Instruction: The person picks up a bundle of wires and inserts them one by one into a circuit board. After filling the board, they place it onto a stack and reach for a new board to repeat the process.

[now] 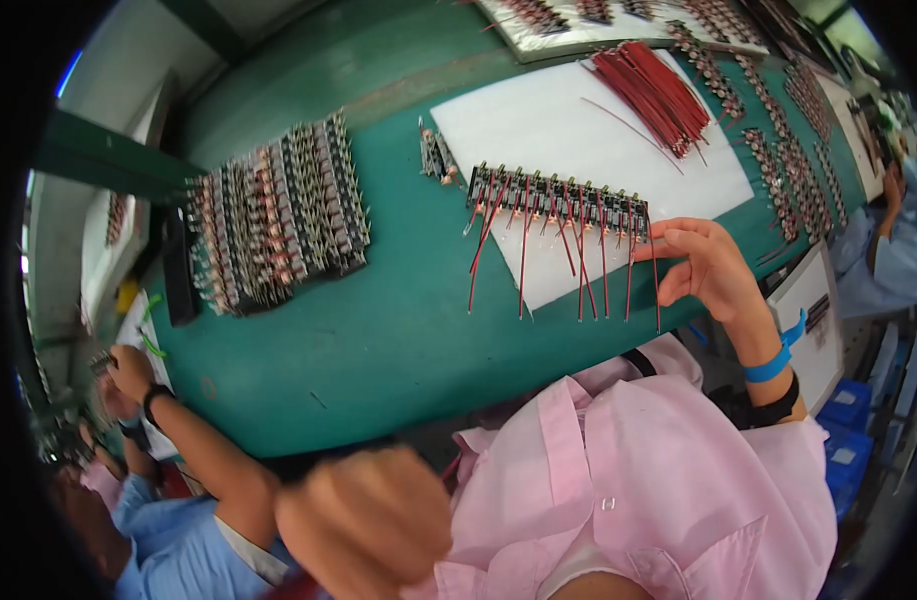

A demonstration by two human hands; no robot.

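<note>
A strip of joined black circuit boards [559, 203] lies across a white foam sheet, several thin dark red wires hanging from its near edge. My right hand [701, 262], with a blue strap at the wrist, grips the strip's right end with its fingertips; the other fingers are curled below. Close to the camera at the lower left is my left hand [369, 520], smeared by motion and away from the strip. Its fingers cannot be made out, nor whether it holds anything. A bundle of red wires [659, 100] lies on the foam beyond the strip.
The white foam sheet [719, 185] covers part of the green table [419, 350]. Rows of circuit boards [279, 215] stand stacked at left; more strips [794, 165] lie at far right. A small grey part [436, 155] sits by the foam. A co-worker in blue [194, 530] works at left.
</note>
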